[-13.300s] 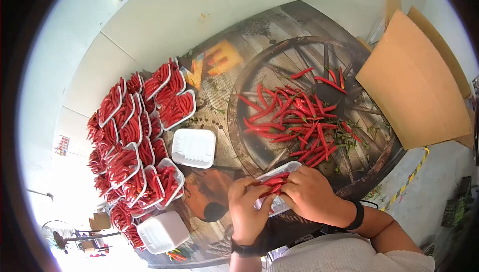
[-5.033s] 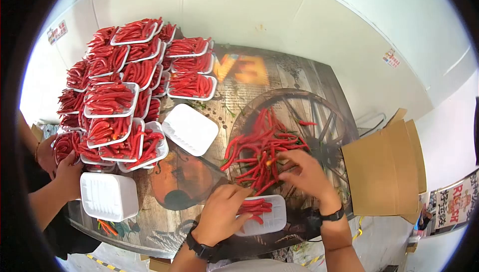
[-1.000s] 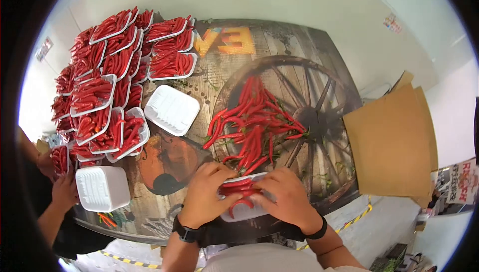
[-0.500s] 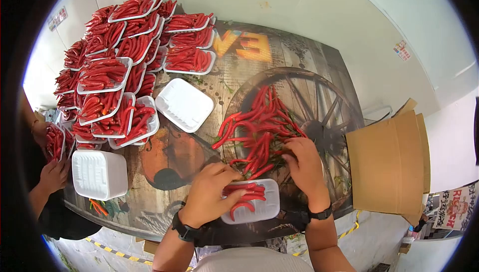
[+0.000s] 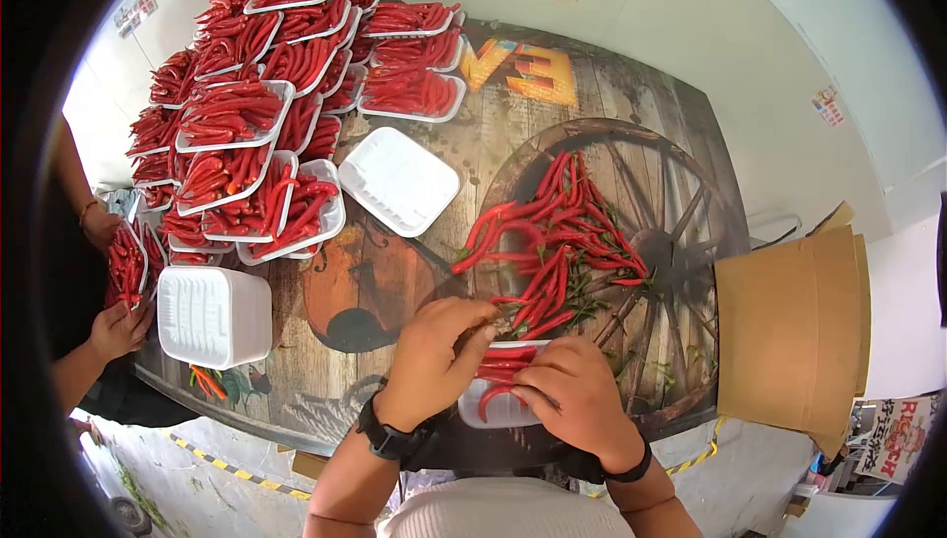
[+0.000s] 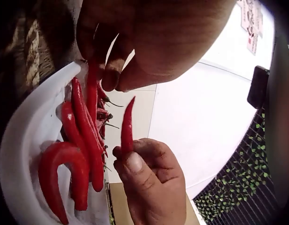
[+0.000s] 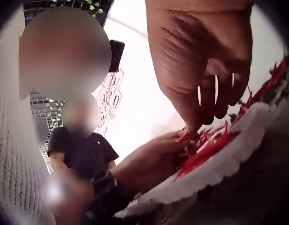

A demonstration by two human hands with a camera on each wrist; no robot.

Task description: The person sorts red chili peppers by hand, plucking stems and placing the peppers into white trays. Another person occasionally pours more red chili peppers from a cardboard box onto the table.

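A white ribbed tray with a few red chili peppers in it lies at the table's front edge. My right hand pinches one chili pepper between thumb and fingertips over the tray's right side; its tip points up in the left wrist view. My left hand is at the tray's far left corner, its fingertips and thumb around the end of a chili pepper lying in the tray. One strongly bent chili pepper lies nearest the front. A heap of loose chili peppers spreads just behind the tray.
Filled trays are piled at the left. An upside-down-looking white tray and a stack of white trays stand nearby. A cardboard box is at the right. Another person's hand holds a filled tray at far left.
My right hand has come back from the heap to the tray with a chili pepper. My left hand stays at the tray's left corner. The head view has shifted slightly.
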